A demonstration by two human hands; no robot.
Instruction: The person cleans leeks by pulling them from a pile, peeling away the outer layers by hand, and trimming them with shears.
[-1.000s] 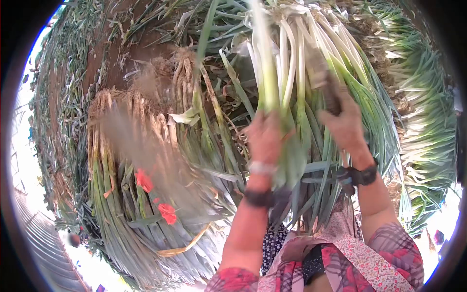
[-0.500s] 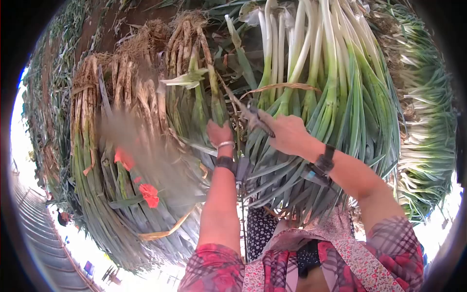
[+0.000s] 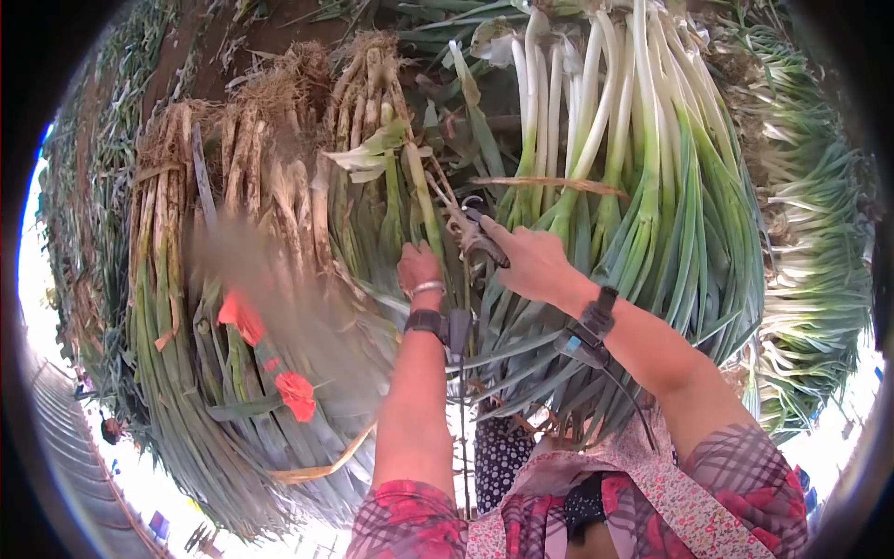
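My left hand (image 3: 421, 267) is closed around the green stem of a scallion (image 3: 425, 200), whose upper part has a torn pale leaf (image 3: 372, 154) hanging beside it. Close on the right, my right hand (image 3: 538, 264) grips a dirt-coated hand tool (image 3: 477, 240) with a dark handle. Its thin end points up and left, toward the scallion stem. I cannot make out its exact kind. Left of my hands lie unpeeled scallions (image 3: 168, 210) with brown roots. To the right is a pile of cleaned scallions (image 3: 643, 140) with white stems.
A long row of white-stemmed scallions (image 3: 810, 252) runs along the far right. Red ribbon-like pieces (image 3: 296, 396) lie among the left leaves. A dry brown leaf strip (image 3: 559, 184) crosses the cleaned pile. A blurred brown smear (image 3: 279, 289) covers part of the view at left.
My right hand and the tool have moved left, nearer my left hand. My left hand stays around the scallion, slightly lower in view. The view has shifted a little.
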